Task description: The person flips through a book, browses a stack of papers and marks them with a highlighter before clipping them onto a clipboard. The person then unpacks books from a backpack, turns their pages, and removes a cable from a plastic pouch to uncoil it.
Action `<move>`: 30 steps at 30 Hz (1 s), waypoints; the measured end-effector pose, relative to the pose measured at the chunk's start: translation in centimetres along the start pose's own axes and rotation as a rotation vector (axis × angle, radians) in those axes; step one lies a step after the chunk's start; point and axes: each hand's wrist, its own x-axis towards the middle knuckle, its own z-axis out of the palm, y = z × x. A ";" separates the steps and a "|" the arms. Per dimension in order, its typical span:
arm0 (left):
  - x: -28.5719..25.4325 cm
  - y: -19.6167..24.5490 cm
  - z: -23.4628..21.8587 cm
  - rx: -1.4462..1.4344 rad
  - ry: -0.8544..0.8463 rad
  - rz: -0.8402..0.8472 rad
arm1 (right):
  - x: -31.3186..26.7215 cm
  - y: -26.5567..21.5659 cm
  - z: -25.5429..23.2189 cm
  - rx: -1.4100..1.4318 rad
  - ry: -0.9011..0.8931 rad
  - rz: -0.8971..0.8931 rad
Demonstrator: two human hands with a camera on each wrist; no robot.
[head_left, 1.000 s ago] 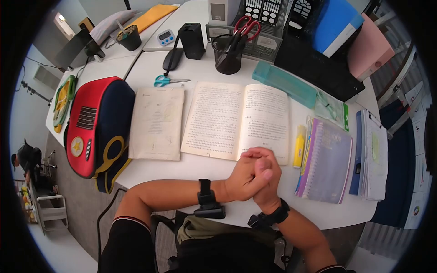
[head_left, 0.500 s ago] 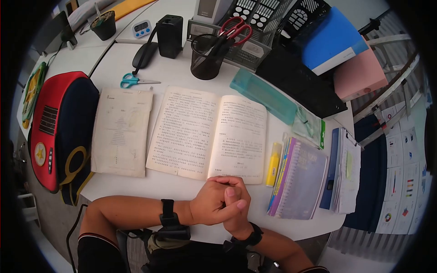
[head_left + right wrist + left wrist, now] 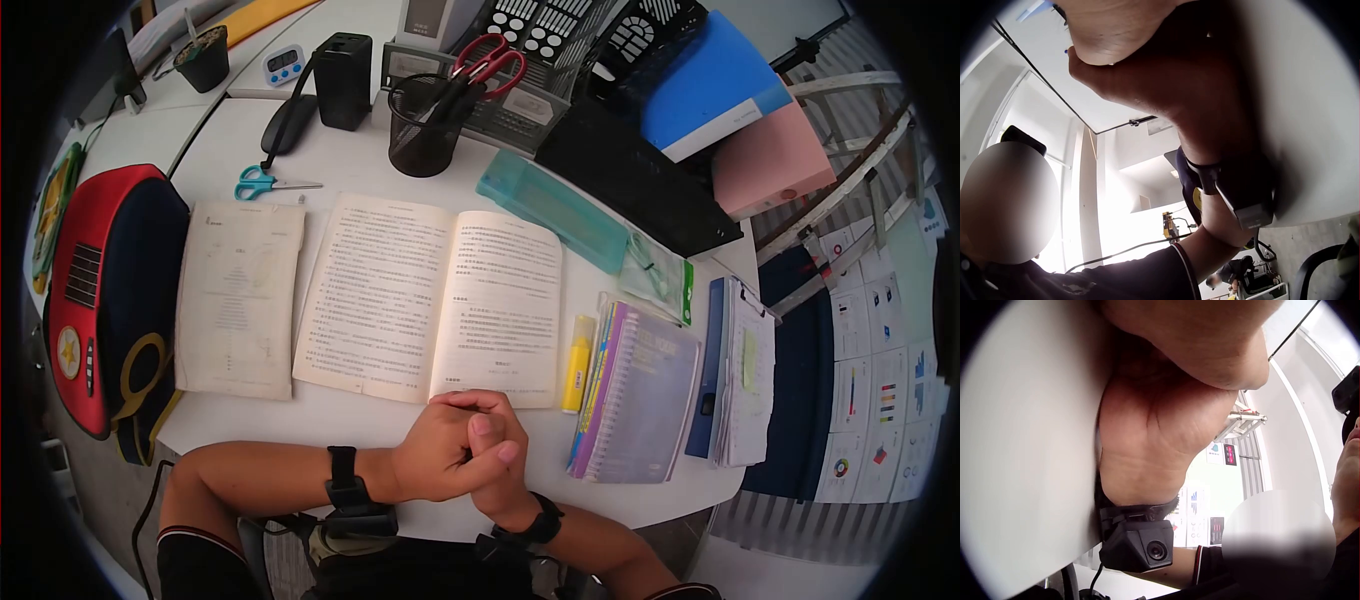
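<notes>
My left hand [image 3: 428,458] and right hand [image 3: 500,490] are clasped together at the table's front, fingers wrapped round each other and thumbs on top. Just beyond them lies an open book [image 3: 390,290], its lower edge right at my knuckles. To its left is a worn, closed book [image 3: 238,300]. In the left wrist view the heel of my right hand [image 3: 1150,437] sits low beside the tabletop. The right wrist view shows the clasped hands from the other side, with the inner fingers hidden.
A red and navy bag [image 3: 120,290] stands on the left. Right of the open book are a yellow highlighter [image 3: 577,365], spiral notebooks [image 3: 645,400] and a clipboard [image 3: 745,375]. Behind are teal scissors [image 3: 258,183], a pen holder [image 3: 425,130] and a teal case [image 3: 550,210].
The head view has turned, so the table's things sit further left in it. My hands stay clasped and have drawn back from the open book's page to its lower edge.
</notes>
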 end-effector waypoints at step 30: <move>0.3 0.5 -0.2 -0.025 -0.002 0.014 | -0.3 0.7 0.0 0.062 -0.017 0.112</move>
